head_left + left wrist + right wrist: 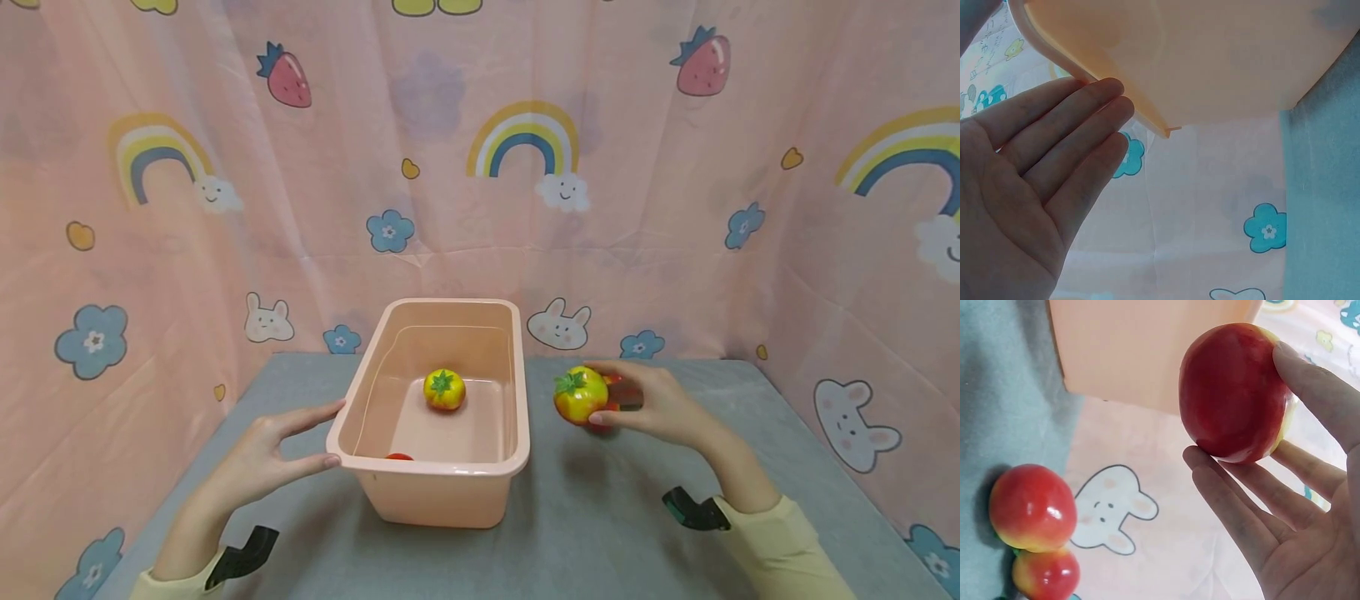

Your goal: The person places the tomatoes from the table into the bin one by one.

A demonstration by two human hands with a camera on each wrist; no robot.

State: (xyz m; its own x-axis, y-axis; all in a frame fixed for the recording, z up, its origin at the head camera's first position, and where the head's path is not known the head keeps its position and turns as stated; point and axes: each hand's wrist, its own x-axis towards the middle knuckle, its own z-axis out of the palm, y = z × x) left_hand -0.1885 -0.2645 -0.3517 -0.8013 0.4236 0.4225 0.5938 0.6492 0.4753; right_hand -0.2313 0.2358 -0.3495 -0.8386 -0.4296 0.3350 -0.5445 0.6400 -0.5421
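Head camera first: the bin hides nearly all of a red piece, just a sliver peeking over its near rim, and the right hand blocks the red fruit behind it, too covered to count. Pinched in that hand, thumb against fingers, there's the tomato-like fruit: glossy yellow, star of green leaves, red lower down, held above the table just right of the bin. A similar yellow fruit sits inside. And the left hand, fingers extended, touches the rim at the near left corner.

Over to the left wrist: the bin runs off the top, its inside out of sight; those straight, loose fingers rest against the rim.

Right wrist: the leafy top is turned away, so the held fruit shows deep, shiny red with a yellow edge. Lower left, a larger red fruit and a smaller one; whether they touch, I can't tell.
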